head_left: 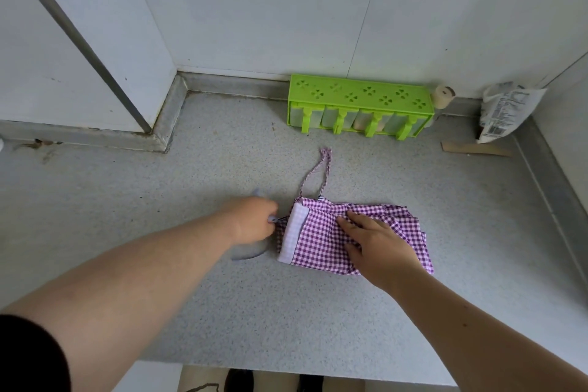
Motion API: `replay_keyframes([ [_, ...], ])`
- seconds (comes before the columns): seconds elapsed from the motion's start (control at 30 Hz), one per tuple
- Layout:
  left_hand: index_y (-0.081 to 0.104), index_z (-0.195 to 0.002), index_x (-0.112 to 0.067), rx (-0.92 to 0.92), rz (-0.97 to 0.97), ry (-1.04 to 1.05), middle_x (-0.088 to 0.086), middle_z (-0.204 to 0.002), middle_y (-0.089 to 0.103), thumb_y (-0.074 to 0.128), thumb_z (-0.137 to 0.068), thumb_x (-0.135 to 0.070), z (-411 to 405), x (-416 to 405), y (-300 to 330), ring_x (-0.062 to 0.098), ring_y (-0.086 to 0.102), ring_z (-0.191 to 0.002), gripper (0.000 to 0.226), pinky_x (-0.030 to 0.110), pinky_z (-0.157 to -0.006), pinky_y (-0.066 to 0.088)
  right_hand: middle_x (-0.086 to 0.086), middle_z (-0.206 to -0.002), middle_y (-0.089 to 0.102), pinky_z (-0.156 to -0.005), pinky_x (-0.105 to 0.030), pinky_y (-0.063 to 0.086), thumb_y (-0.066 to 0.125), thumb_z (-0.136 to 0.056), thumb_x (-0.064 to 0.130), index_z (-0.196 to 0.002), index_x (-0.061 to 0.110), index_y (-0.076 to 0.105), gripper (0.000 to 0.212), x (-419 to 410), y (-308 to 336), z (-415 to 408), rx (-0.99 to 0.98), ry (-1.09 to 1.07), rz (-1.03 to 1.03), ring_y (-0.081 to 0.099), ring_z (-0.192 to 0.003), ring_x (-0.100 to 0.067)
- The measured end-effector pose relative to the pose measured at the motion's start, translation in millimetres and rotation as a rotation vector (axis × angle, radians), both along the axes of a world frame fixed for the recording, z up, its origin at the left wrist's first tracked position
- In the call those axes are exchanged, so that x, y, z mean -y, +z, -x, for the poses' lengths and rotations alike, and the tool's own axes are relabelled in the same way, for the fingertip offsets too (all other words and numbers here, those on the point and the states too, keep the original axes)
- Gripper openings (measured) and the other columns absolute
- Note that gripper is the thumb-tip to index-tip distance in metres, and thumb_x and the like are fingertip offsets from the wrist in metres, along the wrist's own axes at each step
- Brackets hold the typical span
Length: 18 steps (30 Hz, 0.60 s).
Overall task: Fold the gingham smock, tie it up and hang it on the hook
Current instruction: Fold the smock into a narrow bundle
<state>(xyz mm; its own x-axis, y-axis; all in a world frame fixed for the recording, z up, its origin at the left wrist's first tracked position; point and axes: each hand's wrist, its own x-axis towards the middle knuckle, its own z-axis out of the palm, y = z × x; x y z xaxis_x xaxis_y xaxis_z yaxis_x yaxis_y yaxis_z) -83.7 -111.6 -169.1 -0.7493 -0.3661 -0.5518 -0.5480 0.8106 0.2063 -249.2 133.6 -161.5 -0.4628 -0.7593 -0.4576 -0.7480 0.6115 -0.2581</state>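
The purple-and-white gingham smock [321, 242] lies folded into a small bundle on the grey speckled counter [222, 312]. Its neck loop [318, 172] stretches away from me towards the wall. A pale band runs down the bundle's left edge. My left hand [251, 219] is closed on a thin tie strap [251, 255] at that left edge; the strap curls on the counter below my wrist. My right hand [378, 245] rests flat on the bundle with its fingers spread, pressing the cloth down. No hook is in view.
A green plastic rack [359, 105] with clear containers stands against the back wall. Right of it are a small beige bottle [442, 97] and a white printed bag [506, 111], with a cardboard strip [474, 148] lying in front. A white wall corner [95, 73] juts out at the left.
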Motion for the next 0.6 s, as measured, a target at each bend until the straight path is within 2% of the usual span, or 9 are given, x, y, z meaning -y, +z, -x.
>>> replay_keyframes([
  [0.13, 0.051, -0.090, -0.030, 0.029, 0.220, -0.049, 0.000, -0.103, 0.071, 0.057, -0.098, -0.038, -11, 23, 14, 0.025, 0.066, -0.095, 0.013, 0.032, -0.072, 0.044, 0.021, -0.170, 0.017, -0.126, -0.043, 0.026, 0.040, -0.107, 0.048, -0.161, 0.050, 0.021, 0.057, 0, 1, -1, -0.003, -0.001, 0.000, 0.015, -0.157, -0.016],
  [0.2, 0.048, -0.093, -0.031, 0.005, 0.266, -0.055, 0.000, -0.103, 0.070, 0.058, -0.099, -0.036, -13, 30, 21, 0.025, 0.066, -0.096, 0.013, 0.032, -0.072, 0.043, 0.021, -0.170, 0.017, -0.125, -0.043, 0.026, 0.039, -0.107, 0.047, -0.161, 0.050, 0.021, 0.057, 0, 1, -2, -0.003, -0.001, -0.006, 0.015, -0.157, -0.016],
  [0.3, 0.050, -0.093, -0.028, -0.067, 0.274, -0.015, -0.002, -0.101, 0.062, 0.061, -0.097, -0.031, -14, 37, 29, 0.022, 0.059, -0.094, 0.012, 0.034, -0.077, 0.046, 0.021, -0.170, 0.018, -0.125, -0.043, 0.027, 0.039, -0.108, 0.047, -0.161, 0.049, 0.022, 0.056, 1, 3, -2, -0.009, 0.005, -0.006, 0.016, -0.157, -0.016],
  [0.37, 0.058, -0.096, -0.025, -0.011, 0.264, 0.039, -0.003, -0.102, 0.064, 0.059, -0.095, -0.033, -14, 43, 28, 0.020, 0.060, -0.093, 0.008, 0.036, -0.083, 0.053, 0.020, -0.170, 0.018, -0.126, -0.043, 0.026, 0.039, -0.108, 0.047, -0.161, 0.048, 0.022, 0.056, 2, 4, -2, -0.004, 0.006, -0.016, 0.016, -0.157, -0.017],
  [0.5, 0.067, -0.124, -0.016, 0.193, 0.177, 0.341, 0.006, -0.120, 0.068, 0.052, -0.097, -0.031, -17, 69, 28, 0.027, 0.066, -0.108, 0.034, 0.039, -0.094, 0.055, 0.019, -0.170, 0.017, -0.126, -0.044, 0.026, 0.038, -0.108, 0.047, -0.162, 0.047, 0.021, 0.057, 4, 6, -3, -0.005, 0.008, -0.025, 0.015, -0.157, -0.017],
  [0.6, 0.053, -0.141, -0.012, 0.215, 0.276, 0.439, 0.012, -0.138, 0.055, 0.054, -0.094, -0.032, -23, 81, 44, 0.032, 0.059, -0.123, 0.050, 0.042, -0.100, 0.053, 0.018, -0.170, 0.018, -0.123, -0.045, 0.032, 0.037, -0.108, 0.045, -0.162, 0.047, 0.021, 0.057, 6, 11, -7, -0.028, 0.013, -0.039, 0.017, -0.156, -0.018],
])
